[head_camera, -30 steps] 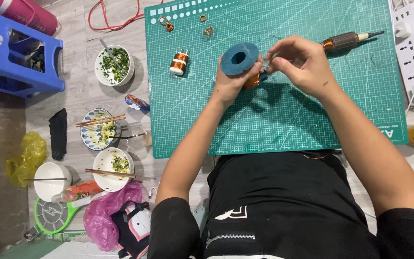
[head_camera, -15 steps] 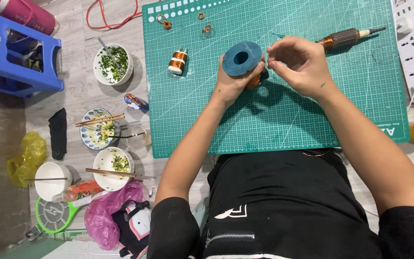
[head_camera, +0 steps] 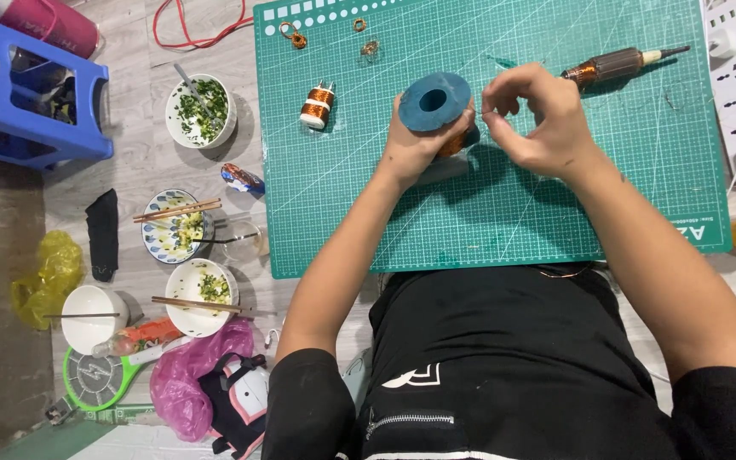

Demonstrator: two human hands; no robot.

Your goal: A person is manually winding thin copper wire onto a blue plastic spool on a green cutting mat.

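**Hands on the blue spool**

Left hand grips a blue spool of copper wire, its hollow core facing up, above the green cutting mat. Right hand, just beside it on the right, pinches a fine wire strand at the spool's side. A small copper coil and a wound rotor lie nearby.

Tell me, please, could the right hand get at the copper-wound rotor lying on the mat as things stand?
Probably yes: the rotor lies just beyond the right hand on the green mat, nothing between them, though its fingers pinch something fine.
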